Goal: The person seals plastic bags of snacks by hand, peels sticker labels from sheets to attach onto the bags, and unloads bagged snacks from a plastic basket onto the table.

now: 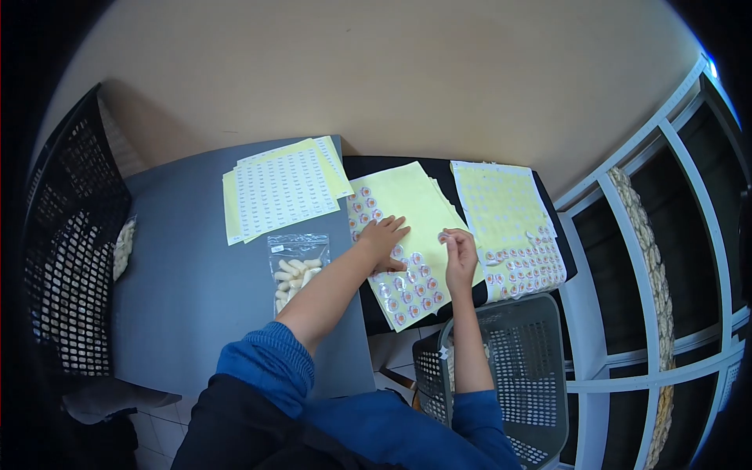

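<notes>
The left hand (pixel 381 241) lies with fingers spread on a pale yellow paper sheet (pixel 423 196), its grip apart and nothing pinched in it. The right hand (pixel 464 254) is at the sheet's three o'clock edge, its grip clamped on a small round sticker with an orange centre (pixel 442 237), thumb and fingertips together; whether that sticker touches the paper cannot be told. Matching round stickers (pixel 407 296) line the sheet from ten o'clock round to five, some hidden by the left hand, while the paper toward one o'clock is bare. This sheet lies on a black counter (pixel 360 166). Taking it as the clock's centre, a second yellow sheet (pixel 497 196) is at three o'clock, with round stickers along its six o'clock part. At ten o'clock, overlapping white-and-yellow sheets of small printed labels (pixel 286 188) rest on a smooth grey counter (pixel 180 227). Between eight and nine o'clock, a clear plastic zip bag of off-white, rounded oblong pieces (pixel 294 274) lies just beside the left forearm. A black plastic lattice basket (pixel 74 301) stands far off at nine o'clock, and a dark grey perforated plastic basket (pixel 554 345) at five.
</notes>
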`<state>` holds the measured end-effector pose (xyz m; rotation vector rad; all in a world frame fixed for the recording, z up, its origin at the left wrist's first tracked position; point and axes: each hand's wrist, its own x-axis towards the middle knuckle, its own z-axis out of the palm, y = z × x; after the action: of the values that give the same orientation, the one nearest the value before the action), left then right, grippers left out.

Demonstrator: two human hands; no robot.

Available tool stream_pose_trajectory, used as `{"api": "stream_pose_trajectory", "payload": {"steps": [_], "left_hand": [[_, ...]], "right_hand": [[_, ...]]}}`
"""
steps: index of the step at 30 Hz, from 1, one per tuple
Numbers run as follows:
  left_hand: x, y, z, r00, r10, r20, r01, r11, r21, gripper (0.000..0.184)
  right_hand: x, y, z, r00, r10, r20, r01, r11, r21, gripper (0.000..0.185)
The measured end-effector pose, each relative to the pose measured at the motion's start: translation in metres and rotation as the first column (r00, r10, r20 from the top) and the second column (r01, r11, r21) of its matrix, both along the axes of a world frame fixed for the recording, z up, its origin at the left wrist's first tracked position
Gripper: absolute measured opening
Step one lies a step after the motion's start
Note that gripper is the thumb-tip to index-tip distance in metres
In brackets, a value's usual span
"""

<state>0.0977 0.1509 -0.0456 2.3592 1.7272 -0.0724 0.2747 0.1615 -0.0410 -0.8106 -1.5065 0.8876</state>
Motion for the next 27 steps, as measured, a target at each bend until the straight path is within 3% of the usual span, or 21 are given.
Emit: {"api": "stream_pose_trajectory", "payload": {"steps": [2, 5, 7, 8, 10, 13, 15, 16, 17, 18, 19, 20, 21, 22, 23, 24, 25, 26, 27], "left_hand": [[0.003, 0.002, 0.011, 0.999, 0.023, 0.031, -0.022, 0.999, -0.027, 0.095], [0.015, 0.000, 0.027, 1.000, 0.000, 0.025, -0.002, 0.998, 0.061, 0.096], [0.020, -0.012, 0.042, 0.982, -0.129, 0.136, 0.090, 0.961, 0.260, 0.090], [0.018, -0.024, 0.050, 0.984, -0.118, 0.135, 0.081, 0.963, 0.256, 0.090], [0.010, -0.052, 0.076, 0.886, -0.105, 0.452, -0.084, 0.921, 0.380, 0.080], [-0.038, -0.107, 0.103, 0.797, 0.063, 0.600, -0.421, 0.770, 0.479, 0.066], [-0.080, -0.138, 0.089, 0.812, 0.416, 0.409, -0.578, 0.665, 0.473, 0.071], [-0.093, -0.152, 0.091, 0.814, 0.420, 0.402, -0.577, 0.665, 0.474, 0.071], [-0.103, -0.166, 0.099, 0.686, 0.596, 0.418, -0.679, 0.731, 0.072, 0.074], [-0.109, -0.175, 0.102, 0.554, 0.757, 0.345, -0.678, 0.651, -0.341, 0.078], [-0.112, -0.180, 0.100, 0.551, 0.760, 0.343, -0.682, 0.648, -0.339, 0.078], [-0.114, -0.180, 0.095, 0.546, 0.702, 0.458, -0.598, 0.709, -0.375, 0.083], [-0.117, -0.180, 0.089, 0.523, 0.636, 0.567, -0.504, 0.767, -0.397, 0.089], [-0.120, -0.176, 0.078, 0.520, 0.637, 0.569, -0.505, 0.767, -0.396, 0.089], [-0.123, -0.170, 0.063, 0.410, 0.490, 0.769, -0.467, 0.837, -0.284, 0.090], [-0.126, -0.163, 0.049, 0.276, 0.298, 0.914, -0.449, 0.880, -0.152, 0.090], [-0.127, -0.159, 0.038, 0.181, 0.230, 0.956, -0.488, 0.865, -0.116, 0.082], [-0.128, -0.156, 0.035, 0.176, 0.219, 0.960, -0.489, 0.866, -0.108, 0.082], [-0.128, -0.155, 0.032, 0.042, 0.171, 0.984, -0.463, 0.876, -0.133, 0.077]], "right_hand": [[-0.007, -0.009, 0.007, 0.996, 0.004, -0.088, -0.004, 1.000, -0.005, 0.006], [-0.016, -0.029, 0.023, 0.975, -0.007, -0.221, 0.002, 1.000, -0.022, 0.006], [-0.020, -0.038, 0.029, 0.949, -0.014, -0.316, -0.002, 0.999, -0.050, 0.006], [-0.022, -0.044, 0.033, 0.948, -0.006, -0.318, -0.012, 0.998, -0.054, 0.006], [-0.029, -0.053, 0.039, 0.924, -0.044, -0.381, 0.023, 0.998, -0.059, 0.008], [-0.038, -0.070, 0.038, 0.963, -0.020, -0.270, -0.009, 0.994, -0.106, 0.030], [-0.050, -0.086, 0.042, 0.991, 0.064, -0.116, -0.093, 0.961, -0.260, 0.060], [-0.057, -0.097, 0.048, 0.987, 0.161, 0.029, -0.148, 0.956, -0.254, 0.069], [-0.068, -0.109, 0.058, 0.931, 0.207, 0.301, -0.162, 0.972, -0.169, 0.078], [-0.078, -0.116, 0.059, 0.858, 0.279, 0.432, -0.237, 0.960, -0.148, 0.085], [-0.087, -0.127, 0.064, 0.774, 0.254, 0.579, -0.238, 0.965, -0.105, 0.088], [-0.096, -0.137, 0.068, 0.672, 0.213, 0.709, -0.245, 0.968, -0.059, 0.090], [-0.104, -0.138, 0.066, 0.672, 0.214, 0.709, -0.249, 0.967, -0.056, 0.090], [-0.110, -0.137, 0.061, 0.664, 0.196, 0.722, -0.255, 0.967, -0.028, 0.093], [-0.116, -0.135, 0.057, 0.655, 0.175, 0.735, -0.260, 0.966, 0.001, 0.095], [-0.120, -0.133, 0.053, 0.651, 0.172, 0.739, -0.262, 0.965, 0.006, 0.095], [-0.124, -0.129, 0.050, 0.737, 0.268, 0.621, -0.291, 0.954, -0.066, 0.096], [-0.128, -0.125, 0.051, 0.803, 0.350, 0.483, -0.330, 0.935, -0.129, 0.096], [-0.131, -0.126, 0.054, 0.798, 0.350, 0.492, -0.333, 0.935, -0.125, 0.096]]}}
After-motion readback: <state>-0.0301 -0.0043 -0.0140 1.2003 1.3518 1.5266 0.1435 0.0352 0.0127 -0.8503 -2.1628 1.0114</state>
